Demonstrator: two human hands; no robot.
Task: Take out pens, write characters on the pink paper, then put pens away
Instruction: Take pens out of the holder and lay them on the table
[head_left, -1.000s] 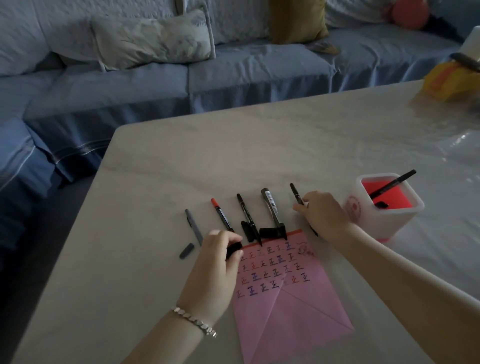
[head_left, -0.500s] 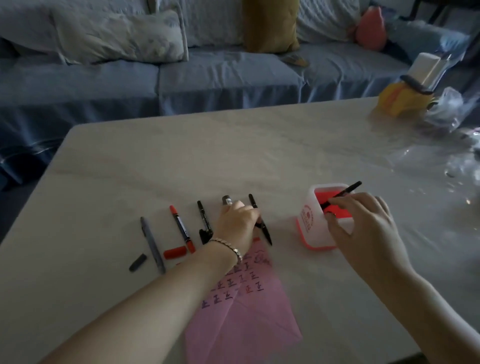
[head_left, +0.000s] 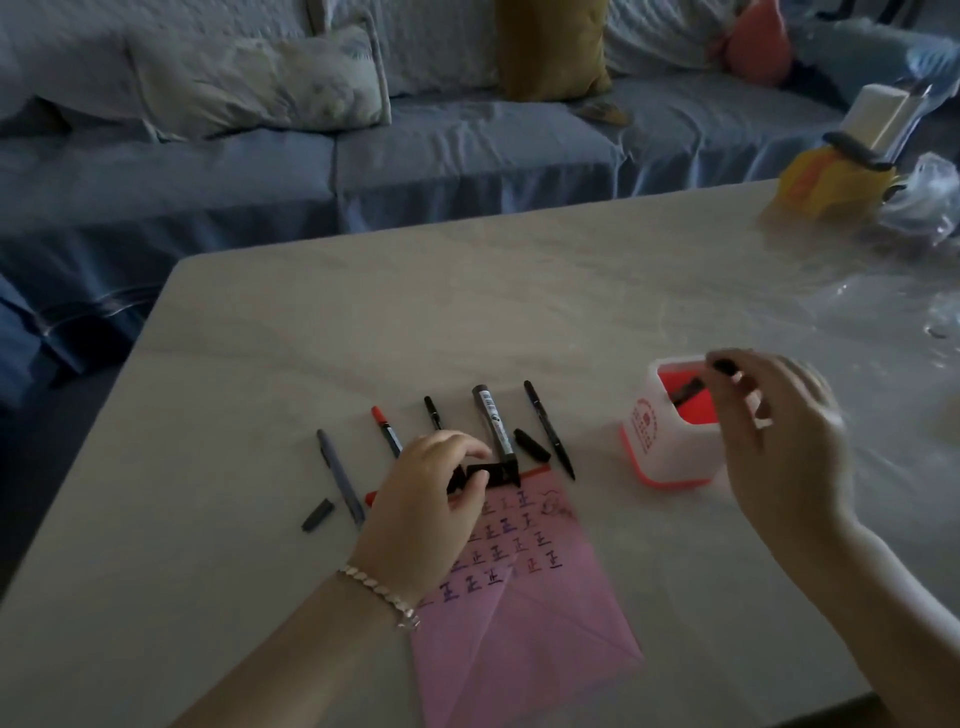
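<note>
The pink paper (head_left: 519, 603) with rows of written characters lies on the table in front of me. Above it lie a grey pen (head_left: 340, 475), a red-tipped pen (head_left: 387, 431), a black pen (head_left: 432, 413), a thick marker (head_left: 493, 426) and a thin black pen (head_left: 548, 428). My left hand (head_left: 426, 499) has its fingers curled on a black cap (head_left: 470, 475) at the paper's top edge. My right hand (head_left: 779, 436) pinches a black pen (head_left: 724, 366) over the white and red pen holder (head_left: 670, 457).
Loose caps lie about: a grey cap (head_left: 318, 514), a red cap (head_left: 370, 498) and a black cap (head_left: 532, 444). A yellow object (head_left: 826, 182) and clear plastic (head_left: 924, 202) sit at the table's far right. A blue sofa (head_left: 415, 156) runs behind the table.
My left hand moved from the thin black pen leftward to the black cap at the paper's top. My right hand stayed at the holder and now pinches a black pen above it.
</note>
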